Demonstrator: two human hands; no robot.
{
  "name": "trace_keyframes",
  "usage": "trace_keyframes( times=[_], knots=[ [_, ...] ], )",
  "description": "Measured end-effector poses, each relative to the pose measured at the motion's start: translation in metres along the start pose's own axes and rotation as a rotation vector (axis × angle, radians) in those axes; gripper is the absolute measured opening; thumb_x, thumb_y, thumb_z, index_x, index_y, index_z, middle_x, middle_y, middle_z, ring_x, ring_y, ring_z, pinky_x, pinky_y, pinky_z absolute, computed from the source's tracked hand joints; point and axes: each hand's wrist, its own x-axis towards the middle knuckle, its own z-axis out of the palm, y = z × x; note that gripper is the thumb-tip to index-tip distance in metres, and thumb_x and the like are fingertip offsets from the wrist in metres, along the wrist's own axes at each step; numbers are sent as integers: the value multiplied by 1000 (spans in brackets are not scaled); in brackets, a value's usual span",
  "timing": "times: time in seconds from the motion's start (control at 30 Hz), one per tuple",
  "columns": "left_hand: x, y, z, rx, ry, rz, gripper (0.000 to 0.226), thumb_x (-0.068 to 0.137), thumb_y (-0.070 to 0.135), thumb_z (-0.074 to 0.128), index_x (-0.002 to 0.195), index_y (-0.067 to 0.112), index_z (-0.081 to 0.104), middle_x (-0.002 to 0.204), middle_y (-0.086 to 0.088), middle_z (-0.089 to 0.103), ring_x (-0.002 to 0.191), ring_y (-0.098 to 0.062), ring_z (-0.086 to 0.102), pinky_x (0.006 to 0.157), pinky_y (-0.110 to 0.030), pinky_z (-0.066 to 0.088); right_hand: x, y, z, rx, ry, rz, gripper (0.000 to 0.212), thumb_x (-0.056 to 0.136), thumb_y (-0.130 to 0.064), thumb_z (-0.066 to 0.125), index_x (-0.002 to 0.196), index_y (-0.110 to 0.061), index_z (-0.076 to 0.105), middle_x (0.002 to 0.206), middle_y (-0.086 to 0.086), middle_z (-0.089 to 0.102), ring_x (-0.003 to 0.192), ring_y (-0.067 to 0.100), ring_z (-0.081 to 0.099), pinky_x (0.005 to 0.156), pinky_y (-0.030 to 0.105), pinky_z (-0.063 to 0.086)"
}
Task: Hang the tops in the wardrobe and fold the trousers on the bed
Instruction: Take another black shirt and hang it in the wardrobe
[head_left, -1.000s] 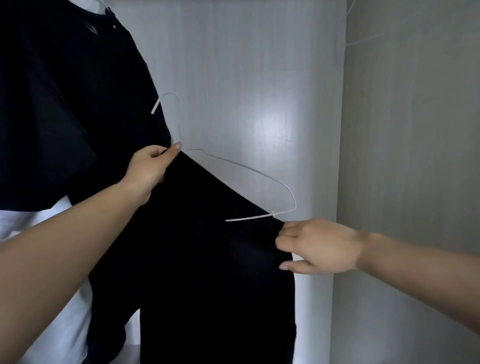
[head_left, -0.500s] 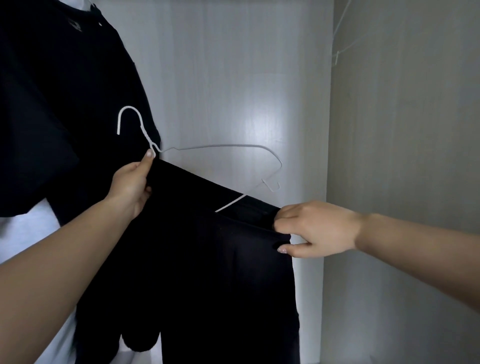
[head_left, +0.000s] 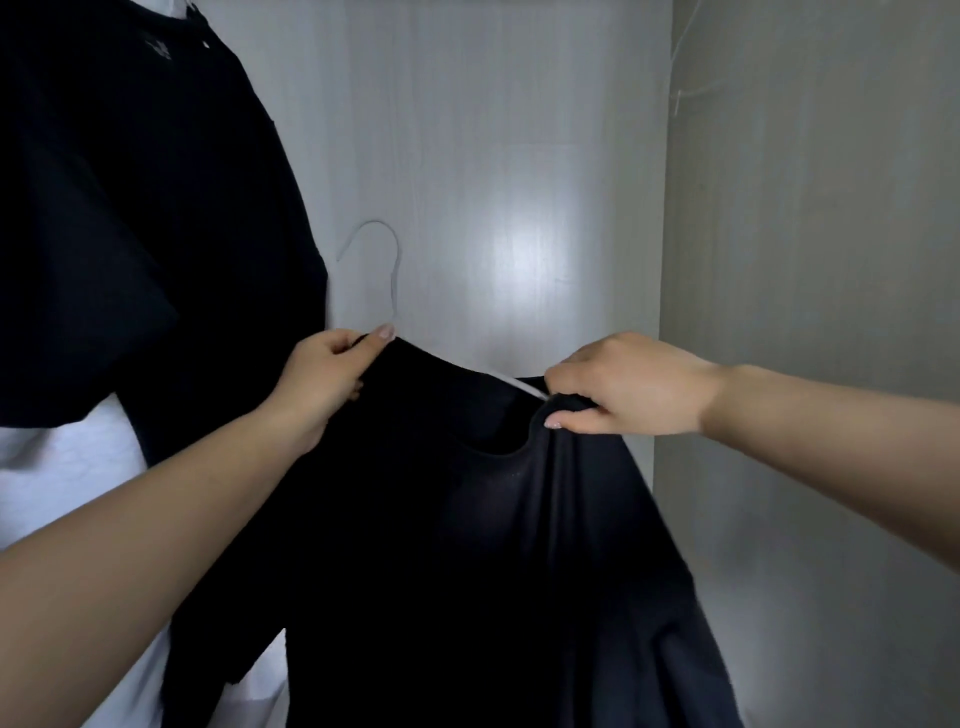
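Note:
A black top (head_left: 467, 545) hangs between my hands inside the wardrobe. My left hand (head_left: 327, 382) grips its left shoulder edge together with the neck of a white wire hanger (head_left: 387, 275), whose hook stands up above my fingers. My right hand (head_left: 623, 387) pinches the neckline of the top at the right, where a short stretch of the hanger wire shows. The rest of the hanger is hidden inside the fabric.
A large black top (head_left: 135, 218) hangs at the upper left, with a white garment (head_left: 57, 478) under it. The wardrobe's pale back panel (head_left: 493, 182) is straight ahead and its grey side wall (head_left: 810, 312) stands at the right.
The hanger's right arm, exposed before, has gone inside the top. My right hand has moved up and left to the neckline. The hook now points upright.

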Motion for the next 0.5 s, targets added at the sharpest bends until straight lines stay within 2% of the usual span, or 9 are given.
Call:
trace_keyframes(
  times=[0.03,0.1,0.17,0.27,0.4,0.5],
  knots=[
    [-2,5,5,-46,-28,-20,31,82,47,68,71,18,64,60,5,60,50,-6,50,54,-22,42,3,-1,0,26,-2,26,32,94,-44,48,85,-14,52,68,-2,52,55,17,44,51,27,28],
    [-4,14,11,-100,-63,-37,31,80,48,69,76,17,67,65,3,64,55,-9,51,58,-25,43,6,-2,-1,97,25,73,21,94,-37,53,86,-18,49,67,-5,51,56,16,43,51,22,27],
    [-4,20,12,-92,-74,-21,31,81,47,69,79,16,67,69,2,62,59,-10,50,60,-25,44,6,-3,-3,119,70,112,21,93,-33,55,81,-23,41,58,-9,42,52,15,40,49,18,25],
    [-2,24,9,-32,-85,38,26,85,42,67,83,16,66,74,4,63,61,-6,52,59,-22,44,-3,2,-3,127,161,147,21,90,-33,56,78,-19,47,53,-11,38,46,5,35,47,17,24],
    [1,17,-4,25,-36,66,26,85,41,66,89,15,68,79,4,65,65,-6,55,60,-21,45,-20,15,-5,122,207,200,32,84,-52,40,76,-23,49,52,-12,38,50,16,43,48,26,35],
    [4,9,-16,116,-37,98,25,85,41,66,88,17,67,78,6,64,67,-7,57,64,-23,46,-29,23,-8,87,203,155,28,85,-51,44,75,-25,45,57,-13,38,55,18,45,54,34,47]
  ],
)
